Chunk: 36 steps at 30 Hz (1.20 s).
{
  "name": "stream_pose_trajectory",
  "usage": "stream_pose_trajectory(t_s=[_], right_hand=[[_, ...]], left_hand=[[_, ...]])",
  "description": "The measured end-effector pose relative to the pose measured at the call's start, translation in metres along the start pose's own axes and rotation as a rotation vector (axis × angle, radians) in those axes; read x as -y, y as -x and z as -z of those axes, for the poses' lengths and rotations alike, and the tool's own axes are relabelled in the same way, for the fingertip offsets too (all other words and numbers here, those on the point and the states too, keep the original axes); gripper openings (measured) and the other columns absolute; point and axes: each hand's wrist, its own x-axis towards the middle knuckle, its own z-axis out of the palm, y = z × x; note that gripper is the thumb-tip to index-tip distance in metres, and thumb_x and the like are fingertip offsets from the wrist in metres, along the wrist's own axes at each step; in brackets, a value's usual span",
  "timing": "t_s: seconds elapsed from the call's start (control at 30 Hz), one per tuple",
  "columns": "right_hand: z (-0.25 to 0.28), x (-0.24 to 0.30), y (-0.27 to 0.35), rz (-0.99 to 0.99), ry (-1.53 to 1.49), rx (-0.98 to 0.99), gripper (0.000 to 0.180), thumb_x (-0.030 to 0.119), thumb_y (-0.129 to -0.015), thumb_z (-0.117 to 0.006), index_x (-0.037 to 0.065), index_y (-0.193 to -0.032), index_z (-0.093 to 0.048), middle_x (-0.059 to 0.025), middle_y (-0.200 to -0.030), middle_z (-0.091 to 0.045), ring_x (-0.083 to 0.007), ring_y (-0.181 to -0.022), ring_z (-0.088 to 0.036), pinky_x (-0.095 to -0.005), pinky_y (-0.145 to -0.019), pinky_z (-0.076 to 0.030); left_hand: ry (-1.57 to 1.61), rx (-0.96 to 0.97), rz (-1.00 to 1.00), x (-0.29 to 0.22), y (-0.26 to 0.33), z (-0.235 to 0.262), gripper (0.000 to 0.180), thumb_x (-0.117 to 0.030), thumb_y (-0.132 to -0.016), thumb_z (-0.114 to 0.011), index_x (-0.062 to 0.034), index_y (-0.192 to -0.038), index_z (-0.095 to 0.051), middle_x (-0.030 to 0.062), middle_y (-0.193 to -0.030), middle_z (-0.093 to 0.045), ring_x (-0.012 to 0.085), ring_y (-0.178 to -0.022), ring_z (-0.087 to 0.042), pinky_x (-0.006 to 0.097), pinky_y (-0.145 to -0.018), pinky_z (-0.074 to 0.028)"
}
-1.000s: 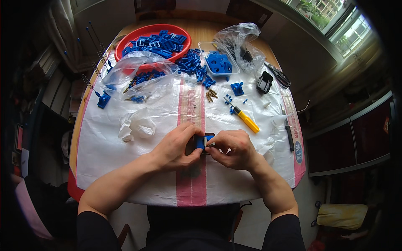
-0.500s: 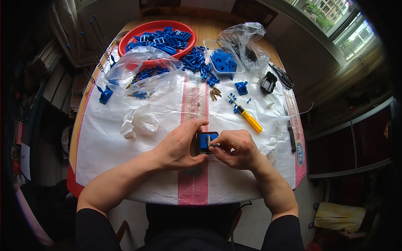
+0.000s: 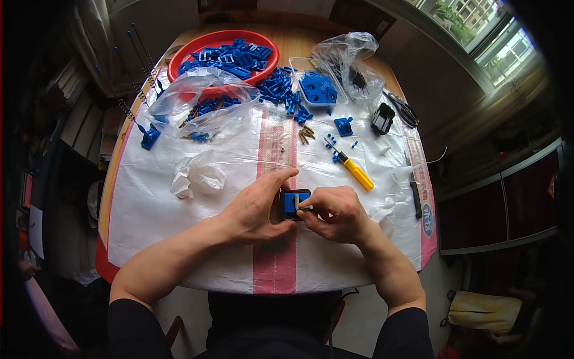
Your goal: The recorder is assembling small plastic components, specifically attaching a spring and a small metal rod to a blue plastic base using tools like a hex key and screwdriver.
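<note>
My left hand grips a small black and blue square block from its left side, just above the white woven sheet. My right hand pinches a thin metal pin at the block's right edge, its fingertips touching the block. Both hands meet over the sheet's pink stripe near the table's front edge. The underside of the block is hidden by my fingers.
A red bowl of blue parts, a clear bag and a clear tray sit at the back. A yellow-handled screwdriver, a black part, scissors, crumpled plastic and loose blue pieces lie around.
The blue face of the block has turned up toward me between my hands. My right fingers have shifted onto the pin at its edge.
</note>
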Motion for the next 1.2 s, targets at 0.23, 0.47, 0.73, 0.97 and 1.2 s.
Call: stream_pose_trajectory(t_s=[0.23,0.47,0.73,0.97,1.2], right_hand=[[0.000,0.003,-0.002,0.041,-0.024,-0.152,0.016,0.001,-0.083,-0.083,0.006,-0.094,-0.072,-0.0048,-0.073,-0.070,-0.0146,-0.057,-0.068,-0.0278,-0.050,-0.053],[0.004,-0.003,-0.001,0.100,0.051,-0.280,0.020,0.000,-0.082,-0.083,0.005,-0.099,-0.073,-0.0074,-0.078,-0.073,-0.0152,-0.059,-0.069,-0.0287,-0.053,-0.054],[0.002,0.002,-0.005,0.351,0.194,-0.346,0.033,-0.005,-0.074,-0.085,0.004,-0.103,-0.072,-0.0091,-0.085,-0.075,-0.0221,-0.066,-0.072,-0.0308,-0.057,-0.056],[0.002,0.013,-0.006,0.462,0.253,-0.273,0.032,-0.004,-0.075,-0.083,0.003,-0.104,-0.070,-0.0083,-0.085,-0.073,-0.0207,-0.063,-0.069,-0.0298,-0.058,-0.057],[-0.005,0.011,-0.005,0.517,0.215,-0.233,0.034,0.003,-0.073,-0.083,-0.001,-0.105,-0.071,-0.0109,-0.091,-0.073,-0.0215,-0.068,-0.070,-0.0316,-0.060,-0.056]], left_hand=[[-0.095,-0.082,0.000,0.002,-0.002,0.001,0.094,-0.011,-0.072,-0.087,-0.0050,-0.153,-0.040,0.0162,-0.118,-0.063,0.0335,-0.111,-0.063,0.044,-0.096,-0.054],[-0.195,-0.134,0.014,0.001,-0.004,0.005,0.083,-0.016,-0.073,-0.081,0.0006,-0.147,-0.046,0.0199,-0.123,-0.062,0.0389,-0.116,-0.057,0.047,-0.107,-0.046],[0.200,-0.386,0.004,-0.006,0.000,0.012,0.057,-0.004,-0.086,-0.070,0.0031,-0.140,-0.053,0.0134,-0.121,-0.063,0.0166,-0.097,-0.063,0.030,-0.080,-0.052],[0.547,-0.261,0.089,-0.024,0.003,0.004,0.040,-0.001,-0.099,-0.065,0.0081,-0.137,-0.059,0.0100,-0.112,-0.070,0.0118,-0.096,-0.067,0.028,-0.086,-0.056],[0.794,-0.177,0.278,-0.025,0.005,0.002,0.036,-0.005,-0.105,-0.061,0.0053,-0.139,-0.060,0.0082,-0.111,-0.072,0.0106,-0.092,-0.068,0.027,-0.085,-0.058]])
